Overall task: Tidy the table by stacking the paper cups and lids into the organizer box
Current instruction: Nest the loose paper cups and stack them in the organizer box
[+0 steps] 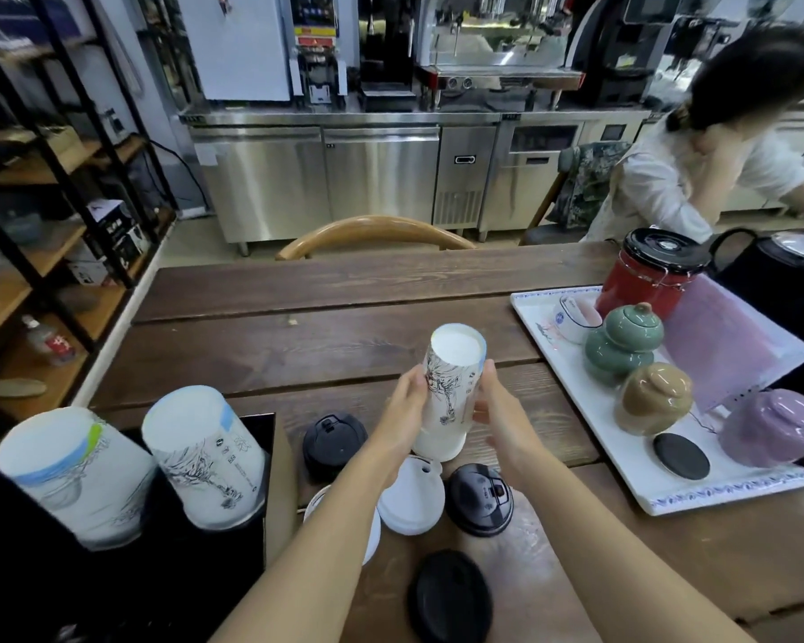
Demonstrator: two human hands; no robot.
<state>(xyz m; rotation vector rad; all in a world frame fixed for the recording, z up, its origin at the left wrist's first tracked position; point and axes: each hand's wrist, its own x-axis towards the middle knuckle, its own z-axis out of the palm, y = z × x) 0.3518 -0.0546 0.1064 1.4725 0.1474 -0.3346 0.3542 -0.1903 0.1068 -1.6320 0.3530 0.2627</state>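
While both of your hands close around it, the tall white paper cup with a black ink drawing (446,392) is held upside down above the dark wooden plank table (344,290), its white base turned up and tilted away from you. Your left hand (407,410) grips its left side and your right hand (495,410) its right, fingers wrapped on the wall.

At your left, the black organizer box (251,457) holds two more inverted white paper cups: one with a blue and green band (73,475) and, just beside it, one with an ink drawing and a blue edge (205,457).

Below the held cup, lids lie loose on the table: a black plastic lid (333,445) next to the box, a white plastic lid (411,496), a second black lid (480,501) touching or just beside it, another white lid (372,526) partly hidden under your left forearm, and a third black lid (451,596) nearest you.

Off to your right, a white rectangular tray (576,410) carries a red canister with a black top (646,276) and green, tan and purple ceramic jars.
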